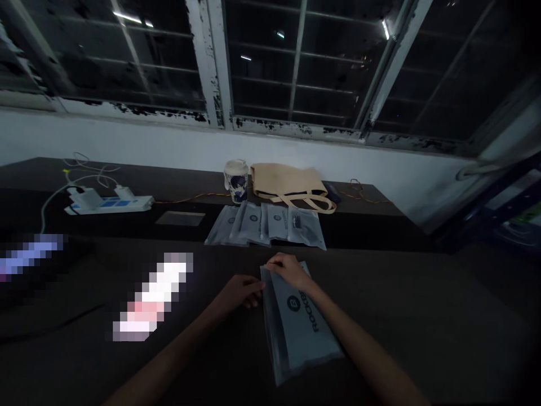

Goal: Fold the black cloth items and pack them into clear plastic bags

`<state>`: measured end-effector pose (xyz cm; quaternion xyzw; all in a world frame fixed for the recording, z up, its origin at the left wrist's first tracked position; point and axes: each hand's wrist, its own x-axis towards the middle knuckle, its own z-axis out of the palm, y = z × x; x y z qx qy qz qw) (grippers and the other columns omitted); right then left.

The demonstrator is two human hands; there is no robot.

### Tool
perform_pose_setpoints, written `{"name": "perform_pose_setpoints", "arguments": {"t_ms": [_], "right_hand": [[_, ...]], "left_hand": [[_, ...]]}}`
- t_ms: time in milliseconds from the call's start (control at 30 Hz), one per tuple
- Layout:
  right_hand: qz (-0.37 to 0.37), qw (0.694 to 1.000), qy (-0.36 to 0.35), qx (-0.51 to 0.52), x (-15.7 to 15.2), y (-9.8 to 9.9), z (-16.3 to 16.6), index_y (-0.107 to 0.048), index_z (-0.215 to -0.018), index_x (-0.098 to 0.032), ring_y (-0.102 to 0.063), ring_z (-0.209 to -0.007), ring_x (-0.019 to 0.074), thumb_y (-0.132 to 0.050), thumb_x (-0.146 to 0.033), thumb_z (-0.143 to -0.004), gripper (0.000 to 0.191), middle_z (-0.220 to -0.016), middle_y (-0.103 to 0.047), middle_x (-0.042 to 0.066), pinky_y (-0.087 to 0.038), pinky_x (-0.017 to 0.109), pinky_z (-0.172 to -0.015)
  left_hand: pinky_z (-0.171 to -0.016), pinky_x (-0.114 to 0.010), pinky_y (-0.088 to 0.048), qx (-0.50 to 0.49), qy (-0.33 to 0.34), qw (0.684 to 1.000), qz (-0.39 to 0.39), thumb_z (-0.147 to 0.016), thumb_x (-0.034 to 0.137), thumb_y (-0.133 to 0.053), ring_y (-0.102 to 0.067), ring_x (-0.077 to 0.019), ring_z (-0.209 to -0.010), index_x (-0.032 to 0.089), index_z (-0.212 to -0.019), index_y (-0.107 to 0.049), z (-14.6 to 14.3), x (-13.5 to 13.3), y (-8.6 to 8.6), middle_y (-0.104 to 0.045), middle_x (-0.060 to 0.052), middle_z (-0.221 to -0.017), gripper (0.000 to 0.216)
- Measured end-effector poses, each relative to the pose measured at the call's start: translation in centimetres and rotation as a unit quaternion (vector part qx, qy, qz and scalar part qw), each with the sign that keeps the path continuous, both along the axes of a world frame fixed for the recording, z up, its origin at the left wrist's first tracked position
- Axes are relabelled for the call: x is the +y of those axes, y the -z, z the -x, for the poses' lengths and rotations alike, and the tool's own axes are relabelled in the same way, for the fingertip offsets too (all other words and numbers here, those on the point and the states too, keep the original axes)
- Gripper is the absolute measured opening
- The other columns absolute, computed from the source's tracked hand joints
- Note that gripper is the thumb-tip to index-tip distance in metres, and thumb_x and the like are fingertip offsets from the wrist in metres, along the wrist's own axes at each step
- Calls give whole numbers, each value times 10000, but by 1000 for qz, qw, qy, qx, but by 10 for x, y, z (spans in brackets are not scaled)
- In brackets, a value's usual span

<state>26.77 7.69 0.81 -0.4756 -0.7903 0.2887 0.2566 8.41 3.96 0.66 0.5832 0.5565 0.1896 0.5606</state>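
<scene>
A grey plastic pouch [296, 327] printed with a round logo and dark lettering lies lengthwise on the dark table in front of me. My right hand [287, 268] rests on its far end, fingers curled and pinching the top edge. My left hand [240, 293] sits at the pouch's upper left corner, fingers bent and touching its edge. Beyond them, several similar grey pouches [266, 224] lie side by side in a row.
A white mug [236, 179] with a dark picture and a beige tote bag [291, 183] stand at the back under the window. A white power strip [107, 203] with plugs and cables lies at the back left. A thin flat plate [180, 218] lies beside the pouch row.
</scene>
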Motion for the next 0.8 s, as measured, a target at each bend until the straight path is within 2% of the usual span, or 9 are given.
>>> {"name": "perform_pose_setpoints", "arguments": {"t_ms": [100, 233, 367, 467, 533, 633, 700, 800], "right_hand": [[-14, 999, 39, 6, -1, 4, 1, -702, -835, -196, -615, -840, 154, -534, -272, -888, 191, -865, -673, 17, -405, 282, -803], [-27, 995, 91, 1, 0, 4, -3, -694, -845, -183, -603, -871, 176, -514, -295, -904, 220, -867, -657, 36, -397, 321, -831], [-32, 995, 93, -14, -2, -3, -2, -695, -833, -195, -617, -848, 160, -512, -298, -907, 222, -852, -661, 25, -425, 305, -813], [-40, 995, 90, -30, -10, -11, 1, -694, -913, -198, -609, -949, 187, -506, -285, -911, 208, -934, -670, 45, -425, 347, -876], [-64, 992, 91, -65, -24, -16, 1, -649, -1085, -199, -543, -1116, 238, -504, -337, -908, 268, -1152, -621, 95, -376, 429, -970], [-102, 982, 69, -145, -56, -20, -3, -487, -1312, -236, -325, -1327, 304, -453, -535, -876, 530, -1441, -375, 127, -247, 533, -1063], [-100, 978, 45, -178, -79, -20, -5, -406, -1371, -272, -206, -1377, 316, -384, -636, -849, 637, -1500, -259, 105, -185, 571, -1081], [-68, 978, 28, -196, -103, -18, -7, -296, -1422, -293, -119, -1392, 332, -339, -681, -835, 705, -1526, -161, 82, -116, 620, -1078]], "left_hand": [[-436, -203, -411, -14, 13, 999, 34, -678, 550, -576, -574, -103, -453, 141, -718, -615, -3, -29, 0, -632, -6, -660, 413], [-408, -209, -407, -43, 39, 993, 106, -674, 541, -602, -572, -118, -414, 139, -664, -591, -10, -82, 0, -598, 9, -580, 402], [-418, -194, -390, -21, 7, 992, 123, -689, 555, -607, -572, -117, -436, 142, -717, -619, -13, -119, -3, -589, 15, -551, 415], [-461, -201, -420, -15, 3, 993, 120, -695, 572, -605, -585, -120, -480, 156, -770, -644, -10, -125, -5, -618, 8, -600, 424], [-469, -211, -428, -13, 9, 992, 126, -684, 582, -611, -591, -130, -489, 160, -783, -648, -8, -125, -6, -626, 4, -605, 435], [-510, -219, -436, 3, 13, 995, 104, -692, 568, -612, -612, -149, -553, 164, -780, -655, -7, -124, -9, -643, -7, -632, 416], [-553, -227, -446, 19, 11, 996, 85, -717, 553, -589, -620, -160, -610, 172, -780, -661, -7, -125, -12, -660, -15, -675, 392], [-598, -251, -459, 45, 19, 997, 68, -738, 526, -553, -615, -172, -632, 189, -763, -670, -10, -125, -17, -671, -21, -703, 358]]}}
